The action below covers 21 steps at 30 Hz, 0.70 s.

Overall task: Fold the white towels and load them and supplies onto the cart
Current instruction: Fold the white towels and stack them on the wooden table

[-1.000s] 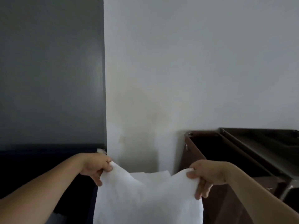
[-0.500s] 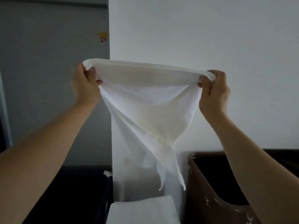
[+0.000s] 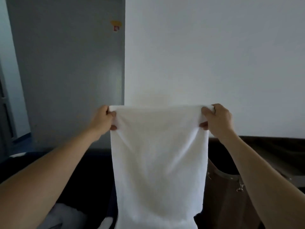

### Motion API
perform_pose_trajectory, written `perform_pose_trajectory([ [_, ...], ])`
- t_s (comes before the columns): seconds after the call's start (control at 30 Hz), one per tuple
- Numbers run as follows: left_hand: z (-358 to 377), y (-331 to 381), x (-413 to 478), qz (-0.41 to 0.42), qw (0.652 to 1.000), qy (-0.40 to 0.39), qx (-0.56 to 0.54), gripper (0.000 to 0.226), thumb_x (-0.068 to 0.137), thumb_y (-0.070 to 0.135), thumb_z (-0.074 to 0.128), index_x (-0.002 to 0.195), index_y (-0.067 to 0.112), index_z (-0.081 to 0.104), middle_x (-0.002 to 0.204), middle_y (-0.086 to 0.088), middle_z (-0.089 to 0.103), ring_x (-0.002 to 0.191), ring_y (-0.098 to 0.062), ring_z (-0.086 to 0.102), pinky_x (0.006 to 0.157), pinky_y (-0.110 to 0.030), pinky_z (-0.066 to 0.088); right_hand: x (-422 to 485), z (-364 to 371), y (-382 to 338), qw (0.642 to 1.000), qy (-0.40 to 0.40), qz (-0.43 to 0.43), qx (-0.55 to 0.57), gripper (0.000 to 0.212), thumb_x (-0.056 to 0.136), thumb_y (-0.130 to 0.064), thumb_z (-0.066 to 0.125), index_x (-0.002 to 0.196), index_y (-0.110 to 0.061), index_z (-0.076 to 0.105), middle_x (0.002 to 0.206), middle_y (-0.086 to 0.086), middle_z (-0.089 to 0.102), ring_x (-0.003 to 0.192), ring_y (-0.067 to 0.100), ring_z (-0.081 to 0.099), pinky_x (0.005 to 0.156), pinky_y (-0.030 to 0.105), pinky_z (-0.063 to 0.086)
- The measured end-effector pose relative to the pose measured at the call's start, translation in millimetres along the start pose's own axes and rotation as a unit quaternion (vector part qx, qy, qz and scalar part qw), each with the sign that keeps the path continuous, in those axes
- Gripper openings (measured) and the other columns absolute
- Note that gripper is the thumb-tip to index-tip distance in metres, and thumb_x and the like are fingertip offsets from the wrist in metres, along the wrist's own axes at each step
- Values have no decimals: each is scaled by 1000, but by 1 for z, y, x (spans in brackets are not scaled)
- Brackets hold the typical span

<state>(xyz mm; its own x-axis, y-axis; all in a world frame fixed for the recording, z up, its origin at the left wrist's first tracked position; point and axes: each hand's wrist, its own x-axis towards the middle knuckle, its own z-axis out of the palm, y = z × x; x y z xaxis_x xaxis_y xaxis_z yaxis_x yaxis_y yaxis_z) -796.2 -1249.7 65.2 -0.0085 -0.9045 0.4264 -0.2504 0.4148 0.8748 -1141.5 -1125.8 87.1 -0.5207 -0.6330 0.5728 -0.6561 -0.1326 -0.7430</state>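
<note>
1. While both arms reach forward, the left hand point(image 3: 103, 119) pinches the towel's point(image 3: 159, 162) upper left corner, fingers curled round the edge; the right hand point(image 3: 217, 119) grips the upper right corner likewise.
2. Stretched flat between them, the towel hangs before the white wall point(image 3: 214, 55), beside the brown cart point(image 3: 231, 195).

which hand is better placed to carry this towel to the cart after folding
Right, probably. The right hand pinches a top corner of the towel just above the brown cart; the left hand holds the far corner, away from it.
</note>
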Motion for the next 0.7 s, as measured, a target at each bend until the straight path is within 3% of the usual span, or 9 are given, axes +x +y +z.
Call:
perform_pose_trajectory([
  [0.07,4,-31,-26,-76,995,-49,31,21,101,9,47,112,-8,54,106,-21,56,84,-31,58,59,-38,58,-25,1,20,990,-116,59,-61,22,97,-28,54,92,-7,57,59,13,69,43,24,64,49,33,52],
  [0.13,4,-59,-50,-166,969,-176,44,18,100,5,48,109,-8,55,99,-23,57,76,-30,58,55,-36,54,-47,-3,44,948,-273,131,-95,22,100,-24,55,100,-2,55,65,22,70,47,28,62,42,29,47],
  [0.23,4,-100,-78,-256,869,-408,114,15,98,9,51,107,3,62,98,-16,71,79,-30,69,66,-38,57,-75,-4,87,844,-473,203,-148,18,100,-24,55,105,-6,53,73,20,72,57,28,66,51,30,53],
  [0.3,14,-125,-84,-277,835,-454,141,13,97,12,54,104,5,63,98,-16,73,83,-30,71,71,-39,60,-84,9,115,809,-513,232,-165,18,99,-24,56,107,-7,54,76,17,73,64,29,70,55,31,55],
  [0.37,29,-140,-75,-283,864,-395,132,10,99,10,52,99,3,60,101,-19,66,83,-33,68,73,-45,61,-79,31,136,836,-459,260,-151,19,99,-20,57,107,-4,54,80,18,72,64,30,71,54,34,57],
  [0.43,45,-137,-46,-252,929,-258,89,10,101,8,51,93,3,56,101,-17,59,81,-31,62,75,-51,60,-52,54,139,906,-327,233,-136,16,98,-20,57,108,-7,55,83,13,69,56,17,69,51,31,57],
  [0.53,55,-83,24,-84,996,-25,8,7,102,10,51,101,6,56,102,-17,60,79,-29,62,72,-50,61,20,71,93,990,-103,93,-29,20,99,-24,55,117,-15,56,94,7,67,60,3,68,51,19,48],
  [0.63,41,8,84,85,988,117,-61,7,102,13,48,105,8,53,93,-5,58,81,-19,62,56,-25,58,75,55,11,989,85,-52,106,19,99,-31,53,114,-20,55,85,-5,66,71,-5,68,53,6,42],
  [0.7,27,53,101,149,967,186,-94,4,102,15,47,102,12,49,87,2,53,82,-16,59,62,-29,59,87,39,-29,972,140,-126,142,11,98,-35,50,106,-28,52,82,-15,64,73,-8,66,57,4,42],
])
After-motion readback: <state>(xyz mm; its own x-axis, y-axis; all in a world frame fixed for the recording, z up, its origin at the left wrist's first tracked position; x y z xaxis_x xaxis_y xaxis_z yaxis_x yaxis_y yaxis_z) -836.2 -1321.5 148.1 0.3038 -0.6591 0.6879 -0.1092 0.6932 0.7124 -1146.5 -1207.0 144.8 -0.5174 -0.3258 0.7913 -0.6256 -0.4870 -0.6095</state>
